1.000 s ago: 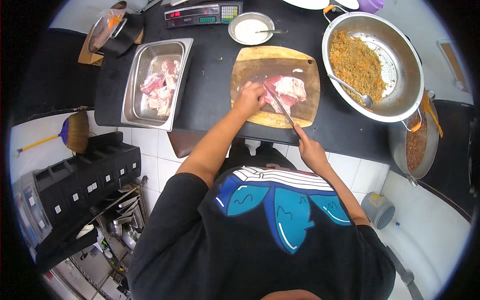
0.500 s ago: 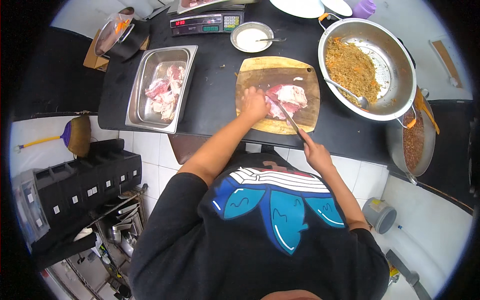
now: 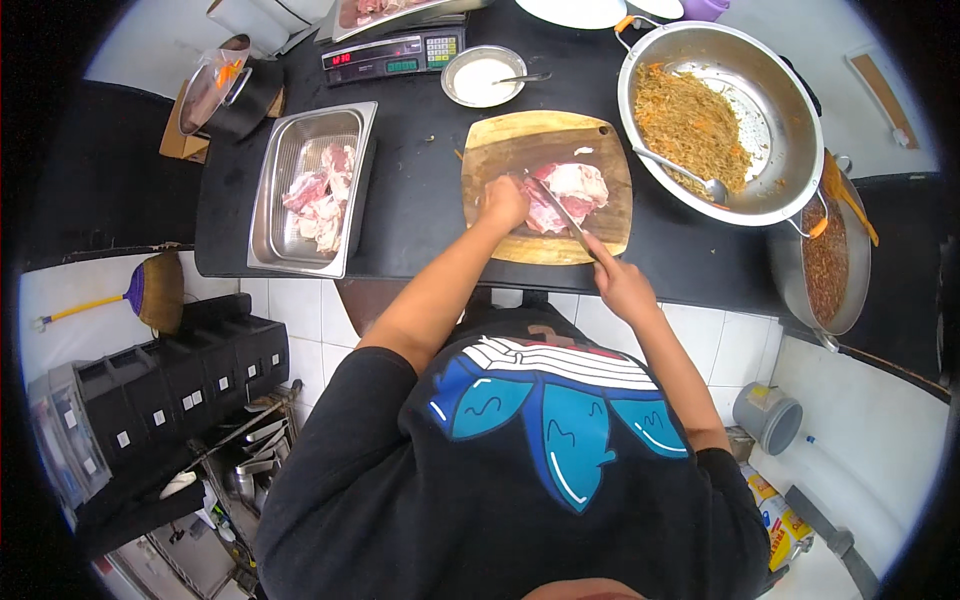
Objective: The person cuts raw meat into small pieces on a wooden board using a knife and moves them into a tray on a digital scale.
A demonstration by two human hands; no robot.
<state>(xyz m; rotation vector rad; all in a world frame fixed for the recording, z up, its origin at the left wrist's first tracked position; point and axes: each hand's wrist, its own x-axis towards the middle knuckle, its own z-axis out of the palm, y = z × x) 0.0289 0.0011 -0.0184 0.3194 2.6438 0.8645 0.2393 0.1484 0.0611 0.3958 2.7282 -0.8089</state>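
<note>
1. At left, on the black table [image 3: 415,200]: dark pot [image 3: 245,108] with a clear bag over its top, set on cardboard [image 3: 188,140] (probably to protect the tabletop).
2. Next: steel pan [image 3: 300,150] with meat pieces [image 3: 318,205] inside. Likely placed for short reach from the left arm.
3. Behind: electronic scale [image 3: 395,57], display lit. To its right, metal bowl [image 3: 449,86] of white contents, spoon [image 3: 530,77] resting in it, handle toward the right (perhaps for easy pick-up).
4. Centre: wooden cutting board [image 3: 490,135], in front of the torso, apparently for even access by both arms.
5. Left hand [image 3: 504,203]: fingers curled and bunched at the left edge of the cut of meat [image 3: 578,188], presumably for steadying. Pinch or mere contact: cannot tell.
6. Cut of meat: on the board, right of the left hand, with knife [image 3: 565,213] slanted across.
7. Right hand [image 3: 628,290]: wrapped around the knife handle, blade angled up and leftward, probably for control from the near side.
8. Right: large basin [image 3: 768,150] of brown noodles [image 3: 690,125], serving spoon [image 3: 680,172] inside.
9. Far right: deep pan [image 3: 857,270], wooden spatula [image 3: 846,202] at its rim.
</note>
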